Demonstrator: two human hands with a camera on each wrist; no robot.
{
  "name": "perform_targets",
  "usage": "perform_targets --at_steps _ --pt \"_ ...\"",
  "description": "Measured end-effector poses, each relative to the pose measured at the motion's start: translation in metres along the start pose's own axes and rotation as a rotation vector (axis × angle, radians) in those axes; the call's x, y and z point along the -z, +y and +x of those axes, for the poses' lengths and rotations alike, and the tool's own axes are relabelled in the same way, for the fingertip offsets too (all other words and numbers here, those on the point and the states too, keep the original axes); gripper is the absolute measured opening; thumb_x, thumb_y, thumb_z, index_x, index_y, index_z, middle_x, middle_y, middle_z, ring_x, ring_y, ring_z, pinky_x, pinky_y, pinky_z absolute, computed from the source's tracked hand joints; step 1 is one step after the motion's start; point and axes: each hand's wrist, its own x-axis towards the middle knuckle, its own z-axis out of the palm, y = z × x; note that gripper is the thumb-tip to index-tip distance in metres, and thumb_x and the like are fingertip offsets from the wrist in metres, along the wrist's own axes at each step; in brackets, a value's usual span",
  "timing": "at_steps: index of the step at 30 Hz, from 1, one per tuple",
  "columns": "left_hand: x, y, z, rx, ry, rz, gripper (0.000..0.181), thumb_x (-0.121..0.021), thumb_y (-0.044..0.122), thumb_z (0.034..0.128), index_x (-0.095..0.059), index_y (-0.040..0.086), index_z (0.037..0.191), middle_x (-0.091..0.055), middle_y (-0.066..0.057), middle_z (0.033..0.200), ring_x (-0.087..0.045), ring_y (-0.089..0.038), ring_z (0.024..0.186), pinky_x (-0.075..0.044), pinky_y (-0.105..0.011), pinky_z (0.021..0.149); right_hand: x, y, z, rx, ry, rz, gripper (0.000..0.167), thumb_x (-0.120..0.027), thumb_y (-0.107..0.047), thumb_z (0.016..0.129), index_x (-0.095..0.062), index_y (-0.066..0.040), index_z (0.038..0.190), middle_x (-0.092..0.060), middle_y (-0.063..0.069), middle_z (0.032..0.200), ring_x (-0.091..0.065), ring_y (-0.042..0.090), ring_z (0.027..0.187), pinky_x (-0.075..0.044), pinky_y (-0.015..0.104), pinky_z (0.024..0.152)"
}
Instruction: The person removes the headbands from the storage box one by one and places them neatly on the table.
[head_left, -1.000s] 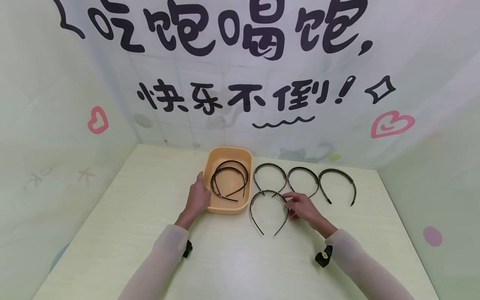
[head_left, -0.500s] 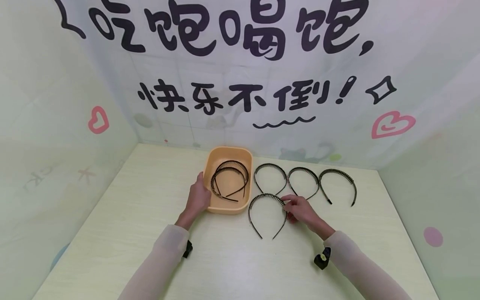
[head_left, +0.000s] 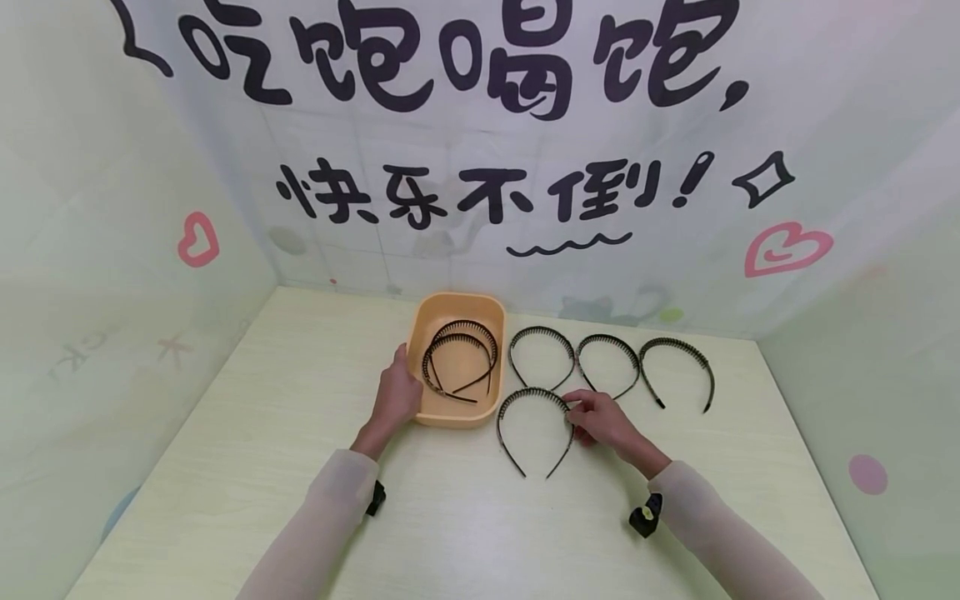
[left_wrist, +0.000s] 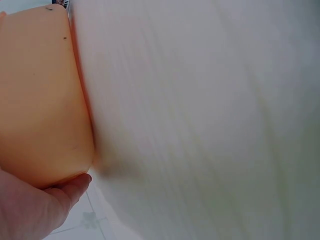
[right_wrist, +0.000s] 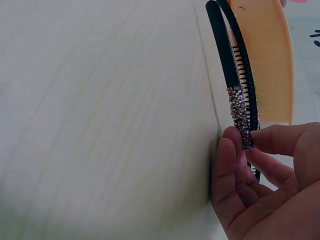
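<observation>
My left hand grips the left side of an orange plastic bin, with the fingers at the bin's lower corner in the left wrist view. Inside the bin lie two dark toothed headbands, overlapping. Just right of it, my right hand pinches another toothed headband between thumb and fingers, its open ends towards me. Up close in the right wrist view, this headband shows small glittering studs along its arm. Part of it is hidden by the fingers.
Behind my right hand, three more headbands lie in a row on the pale table: a left one, a middle one and a right one. A printed curtain with large writing encloses the back and sides.
The right hand and its headband shifted slightly towards me and to the left early on, then stayed almost still. The left hand and the bin have not moved.
</observation>
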Motion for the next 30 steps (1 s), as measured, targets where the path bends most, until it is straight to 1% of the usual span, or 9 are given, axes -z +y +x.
perform_targets --at_steps 8,15,25,30 --pt "-0.0004 -0.0004 0.0003 -0.005 0.003 0.006 0.069 -0.038 -0.007 0.0897 -0.017 -0.005 0.155 -0.046 -0.036 0.141 -0.058 -0.039 0.119 -0.05 -0.049 0.095 0.0007 0.0011 0.0004 0.01 -0.005 -0.027 0.035 -0.06 -0.006 0.094 -0.061 0.002 0.128 -0.067 0.007 0.083 -0.062 0.015 0.063 -0.053 0.032 0.056" --pt "-0.0002 -0.0005 -0.0001 -0.014 0.007 0.005 0.069 -0.038 -0.008 0.089 -0.018 -0.005 0.155 -0.047 -0.036 0.14 -0.057 -0.04 0.121 -0.049 -0.05 0.097 0.0013 0.0003 -0.0007 0.02 0.008 -0.052 0.032 -0.06 -0.005 0.094 -0.064 0.001 0.125 -0.068 0.009 0.085 -0.063 0.015 0.064 -0.054 0.033 0.055" --pt "-0.0007 -0.0014 0.0011 -0.012 0.006 0.001 0.069 -0.038 -0.007 0.0886 -0.018 -0.004 0.155 -0.047 -0.035 0.141 -0.056 -0.04 0.123 -0.048 -0.05 0.098 0.0024 -0.0005 -0.0019 0.044 0.001 -0.054 0.03 -0.059 -0.004 0.094 -0.066 0.001 0.123 -0.067 0.01 0.084 -0.063 0.015 0.064 -0.053 0.032 0.056" --pt "-0.0005 -0.0013 0.0016 -0.035 0.008 0.029 0.066 -0.036 -0.006 0.0895 -0.02 -0.006 0.154 -0.049 -0.036 0.138 -0.06 -0.039 0.116 -0.05 -0.05 0.093 0.003 0.0003 -0.0016 0.063 -0.008 -0.077 0.029 -0.059 -0.005 0.095 -0.066 0.001 0.123 -0.067 0.01 0.084 -0.063 0.016 0.066 -0.054 0.033 0.056"
